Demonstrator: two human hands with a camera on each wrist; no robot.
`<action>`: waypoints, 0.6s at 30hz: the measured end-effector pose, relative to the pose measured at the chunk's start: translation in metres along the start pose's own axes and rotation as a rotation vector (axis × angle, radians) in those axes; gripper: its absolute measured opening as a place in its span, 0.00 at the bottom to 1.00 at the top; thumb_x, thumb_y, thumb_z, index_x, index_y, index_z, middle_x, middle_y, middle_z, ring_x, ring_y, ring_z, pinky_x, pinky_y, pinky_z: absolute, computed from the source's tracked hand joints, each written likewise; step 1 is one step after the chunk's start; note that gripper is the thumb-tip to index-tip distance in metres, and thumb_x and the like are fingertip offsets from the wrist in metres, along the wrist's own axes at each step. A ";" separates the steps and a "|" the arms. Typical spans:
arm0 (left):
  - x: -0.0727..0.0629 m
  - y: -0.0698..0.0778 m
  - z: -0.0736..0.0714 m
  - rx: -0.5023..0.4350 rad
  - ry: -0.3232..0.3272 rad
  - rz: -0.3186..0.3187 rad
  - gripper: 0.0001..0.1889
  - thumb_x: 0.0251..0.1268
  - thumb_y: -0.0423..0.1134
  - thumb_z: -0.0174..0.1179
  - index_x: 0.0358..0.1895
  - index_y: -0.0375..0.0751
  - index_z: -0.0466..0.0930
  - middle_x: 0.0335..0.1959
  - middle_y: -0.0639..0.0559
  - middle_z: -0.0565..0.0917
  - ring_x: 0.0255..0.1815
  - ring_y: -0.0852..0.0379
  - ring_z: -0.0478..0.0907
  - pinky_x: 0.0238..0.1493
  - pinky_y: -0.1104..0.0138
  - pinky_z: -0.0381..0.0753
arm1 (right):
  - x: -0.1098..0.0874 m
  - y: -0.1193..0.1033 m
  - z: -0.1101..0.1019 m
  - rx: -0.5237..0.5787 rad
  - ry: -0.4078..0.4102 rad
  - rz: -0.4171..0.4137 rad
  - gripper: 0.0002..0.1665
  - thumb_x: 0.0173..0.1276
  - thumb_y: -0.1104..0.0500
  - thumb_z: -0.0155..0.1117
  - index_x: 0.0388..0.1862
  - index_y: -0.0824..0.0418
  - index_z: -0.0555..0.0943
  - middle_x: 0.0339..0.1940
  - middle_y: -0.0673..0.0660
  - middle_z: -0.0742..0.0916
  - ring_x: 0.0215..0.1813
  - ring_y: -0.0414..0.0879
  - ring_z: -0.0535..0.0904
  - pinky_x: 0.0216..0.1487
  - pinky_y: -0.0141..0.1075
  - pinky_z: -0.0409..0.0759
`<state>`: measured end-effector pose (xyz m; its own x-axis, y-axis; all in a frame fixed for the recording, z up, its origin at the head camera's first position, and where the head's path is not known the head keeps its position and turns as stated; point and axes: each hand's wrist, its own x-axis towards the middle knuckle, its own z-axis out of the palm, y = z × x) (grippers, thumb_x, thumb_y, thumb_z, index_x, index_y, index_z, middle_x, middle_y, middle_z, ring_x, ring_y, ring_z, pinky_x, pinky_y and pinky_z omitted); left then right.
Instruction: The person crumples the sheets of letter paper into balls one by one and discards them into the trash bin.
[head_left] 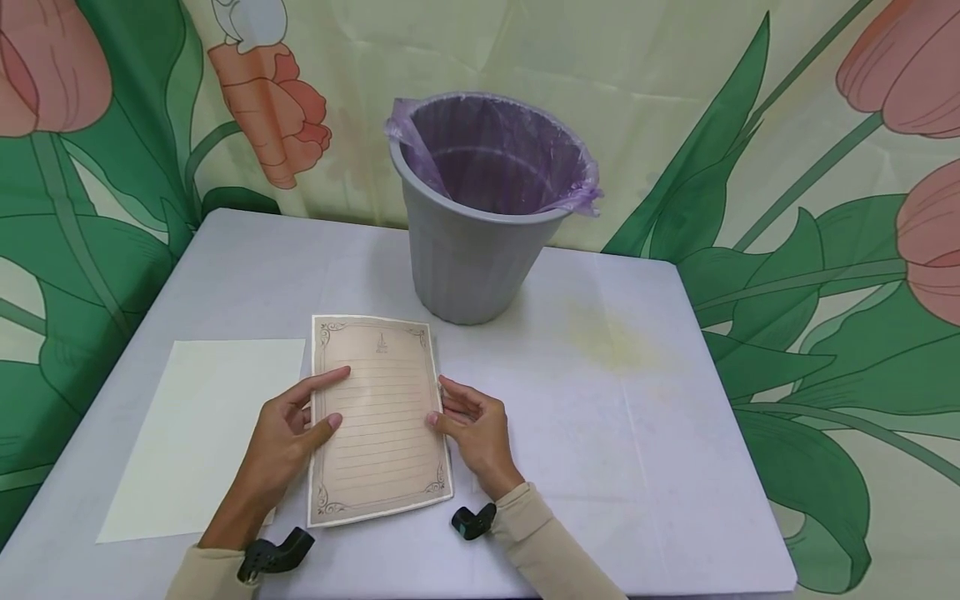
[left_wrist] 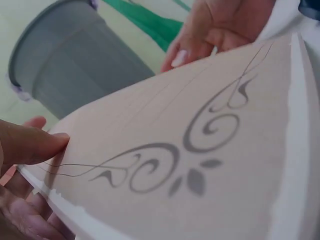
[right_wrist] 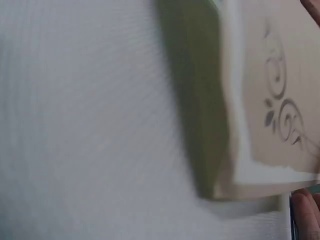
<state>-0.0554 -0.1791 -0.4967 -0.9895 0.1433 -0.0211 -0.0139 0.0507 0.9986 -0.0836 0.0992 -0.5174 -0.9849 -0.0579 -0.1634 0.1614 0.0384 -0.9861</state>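
A beige sheet of lined writing paper (head_left: 382, 450) with scrollwork corners and a white border lies between both hands, close over the table. My left hand (head_left: 281, 442) grips its left edge, with thumb and index finger on the front and the other fingers partly hidden behind. At the right edge, my right hand (head_left: 482, 433) pinches the paper with the thumb in front. The left wrist view shows the paper (left_wrist: 225, 185) bowed between the hands. An olive-dark band (right_wrist: 192, 115) runs along its edge in the right wrist view. To the left lies a blank cream sheet (head_left: 195, 433).
A grey bin (head_left: 476, 267) lined with a purple plastic bag (head_left: 517, 171) stands at the back of the white table (head_left: 600, 483). A yellowish stain (head_left: 611, 337) marks the cloth to its right. Behind hangs a curtain (head_left: 675, 75) printed with flowers.
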 end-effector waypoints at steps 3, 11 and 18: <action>-0.001 0.004 0.000 -0.014 -0.011 0.013 0.32 0.76 0.25 0.62 0.80 0.43 0.68 0.76 0.40 0.68 0.55 0.60 0.88 0.42 0.57 0.93 | -0.001 -0.001 -0.003 0.047 -0.046 0.017 0.32 0.61 0.67 0.82 0.66 0.57 0.86 0.64 0.58 0.89 0.54 0.46 0.90 0.53 0.30 0.88; -0.006 0.000 0.007 0.009 -0.002 -0.008 0.32 0.76 0.27 0.63 0.80 0.45 0.69 0.74 0.36 0.72 0.53 0.61 0.89 0.44 0.59 0.93 | -0.005 -0.008 -0.012 0.156 -0.129 0.067 0.32 0.62 0.69 0.80 0.66 0.60 0.85 0.62 0.63 0.90 0.54 0.48 0.92 0.50 0.37 0.91; -0.005 -0.001 0.018 0.024 -0.020 0.023 0.31 0.76 0.28 0.63 0.79 0.44 0.70 0.73 0.31 0.75 0.53 0.62 0.89 0.44 0.61 0.92 | -0.010 -0.014 -0.016 0.132 -0.148 0.001 0.31 0.61 0.68 0.81 0.64 0.58 0.87 0.58 0.62 0.91 0.51 0.49 0.93 0.49 0.42 0.92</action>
<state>-0.0473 -0.1617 -0.4985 -0.9864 0.1645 0.0005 0.0123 0.0709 0.9974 -0.0773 0.1147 -0.5011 -0.9661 -0.2044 -0.1575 0.1792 -0.0924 -0.9795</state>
